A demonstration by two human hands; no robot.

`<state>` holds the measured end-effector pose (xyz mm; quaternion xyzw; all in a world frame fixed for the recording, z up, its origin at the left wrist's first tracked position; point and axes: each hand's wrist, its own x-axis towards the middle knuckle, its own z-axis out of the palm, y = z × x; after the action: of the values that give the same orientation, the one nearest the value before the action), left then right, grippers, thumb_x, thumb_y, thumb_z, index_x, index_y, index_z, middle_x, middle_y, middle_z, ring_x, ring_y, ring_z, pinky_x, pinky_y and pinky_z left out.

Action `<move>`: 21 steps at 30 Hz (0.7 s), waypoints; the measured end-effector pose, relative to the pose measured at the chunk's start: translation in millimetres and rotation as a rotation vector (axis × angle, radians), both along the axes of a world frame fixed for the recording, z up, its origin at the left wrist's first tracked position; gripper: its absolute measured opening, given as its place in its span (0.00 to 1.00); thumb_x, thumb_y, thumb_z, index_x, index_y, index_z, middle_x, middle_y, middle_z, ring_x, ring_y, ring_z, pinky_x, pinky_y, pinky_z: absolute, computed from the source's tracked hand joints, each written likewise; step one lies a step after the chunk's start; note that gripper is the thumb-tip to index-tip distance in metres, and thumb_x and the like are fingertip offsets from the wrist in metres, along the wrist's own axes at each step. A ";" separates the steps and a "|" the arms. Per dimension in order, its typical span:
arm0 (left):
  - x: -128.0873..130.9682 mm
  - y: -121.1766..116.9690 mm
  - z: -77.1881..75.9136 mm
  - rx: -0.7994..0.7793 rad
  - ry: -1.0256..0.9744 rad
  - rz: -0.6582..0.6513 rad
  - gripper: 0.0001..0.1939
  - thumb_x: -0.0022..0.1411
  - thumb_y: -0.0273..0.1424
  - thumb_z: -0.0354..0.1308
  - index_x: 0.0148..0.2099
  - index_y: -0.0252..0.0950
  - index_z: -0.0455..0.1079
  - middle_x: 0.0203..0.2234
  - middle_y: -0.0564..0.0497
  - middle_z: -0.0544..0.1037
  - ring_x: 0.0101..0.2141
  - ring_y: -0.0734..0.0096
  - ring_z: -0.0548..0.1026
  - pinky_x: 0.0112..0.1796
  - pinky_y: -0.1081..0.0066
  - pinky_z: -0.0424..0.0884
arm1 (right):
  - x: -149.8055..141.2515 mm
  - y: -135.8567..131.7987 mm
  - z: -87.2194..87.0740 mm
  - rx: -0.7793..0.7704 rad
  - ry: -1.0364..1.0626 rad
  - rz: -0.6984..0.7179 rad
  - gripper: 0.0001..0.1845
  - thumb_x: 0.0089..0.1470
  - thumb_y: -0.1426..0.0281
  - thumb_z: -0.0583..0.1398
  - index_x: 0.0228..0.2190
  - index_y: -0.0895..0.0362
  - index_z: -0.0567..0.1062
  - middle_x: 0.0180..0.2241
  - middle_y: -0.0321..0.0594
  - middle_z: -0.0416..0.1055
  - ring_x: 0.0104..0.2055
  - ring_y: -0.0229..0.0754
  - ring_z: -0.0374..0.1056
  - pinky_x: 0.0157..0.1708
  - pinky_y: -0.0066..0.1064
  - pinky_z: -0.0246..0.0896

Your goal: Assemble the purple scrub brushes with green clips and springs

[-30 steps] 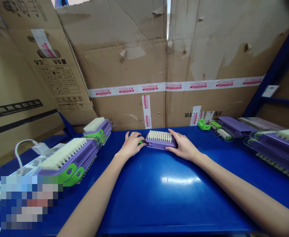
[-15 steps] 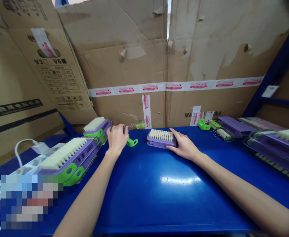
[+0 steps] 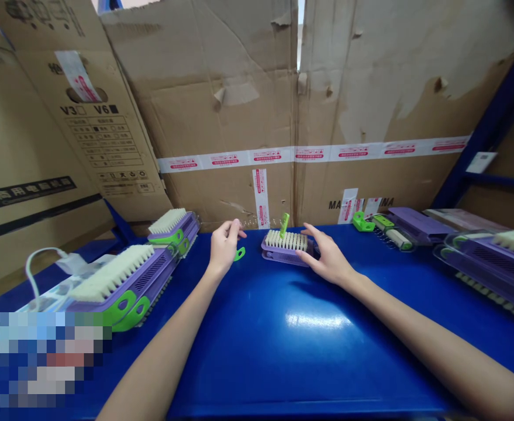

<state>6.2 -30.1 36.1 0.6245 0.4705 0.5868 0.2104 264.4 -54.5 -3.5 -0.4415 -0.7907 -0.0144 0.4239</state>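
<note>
My left hand [image 3: 224, 248] is closed in a pinch on one end of a thin coil spring [image 3: 263, 222]. A light-green plastic piece [image 3: 285, 225] at the spring's other end hangs over the bristles of a purple brush [image 3: 287, 254], which lies bristles up. Whether it touches them I cannot tell. A bright green clip [image 3: 239, 254] lies on the table, partly hidden behind my left hand. My right hand [image 3: 329, 254] is open around the brush's right end, thumb and fingers apart; contact is unclear.
Purple brushes with green ends [image 3: 116, 280] lie on the left, beside a white cable [image 3: 31, 266]. On the right are a purple cover [image 3: 417, 225], green parts [image 3: 363, 222] and more brushes [image 3: 493, 257]. Cardboard [image 3: 221, 117] stands behind the blue table [image 3: 257, 351].
My left hand has moved right, carrying the spring and its light-green end piece over the brush. My right hand's fingers have lifted and spread slightly at the brush's right end.
</note>
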 end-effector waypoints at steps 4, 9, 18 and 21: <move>14.9 -3.7 -7.0 -0.084 -0.010 -0.158 0.21 0.59 0.49 0.50 0.30 0.35 0.69 0.20 0.52 0.74 0.24 0.71 0.72 0.30 0.71 0.68 | -11.3 -7.9 5.6 -0.078 0.257 0.037 0.31 0.55 0.59 0.56 0.58 0.56 0.57 0.45 0.46 0.73 0.46 0.47 0.68 0.48 0.43 0.62; 24.9 -6.8 -10.6 -0.120 -0.012 -0.181 0.24 0.57 0.51 0.50 0.28 0.34 0.69 0.19 0.52 0.73 0.23 0.72 0.71 0.29 0.72 0.67 | -18.5 -12.8 11.6 -0.118 0.480 0.074 0.27 0.54 0.60 0.57 0.54 0.56 0.64 0.35 0.40 0.73 0.38 0.42 0.69 0.43 0.37 0.63; 27.8 -9.7 -16.6 -0.142 0.008 -0.391 0.20 0.50 0.38 0.63 0.43 0.34 0.67 0.25 0.54 0.74 0.27 0.73 0.73 0.32 0.71 0.69 | -14.1 -6.7 19.3 -0.259 0.757 0.077 0.23 0.48 0.57 0.61 0.41 0.60 0.74 0.27 0.37 0.69 0.27 0.36 0.62 0.29 0.31 0.59; 30.8 -11.3 -17.7 -0.151 0.026 -0.401 0.17 0.49 0.36 0.63 0.40 0.33 0.69 0.25 0.53 0.74 0.28 0.72 0.73 0.34 0.70 0.70 | -10.4 -4.0 19.8 -0.299 0.788 0.075 0.25 0.47 0.56 0.61 0.41 0.61 0.74 0.25 0.36 0.68 0.26 0.35 0.60 0.27 0.29 0.57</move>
<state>37.0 -41.4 18.4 0.6955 0.3819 0.4884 0.3632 254.0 -58.5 16.3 -0.4410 -0.5769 0.2860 0.6253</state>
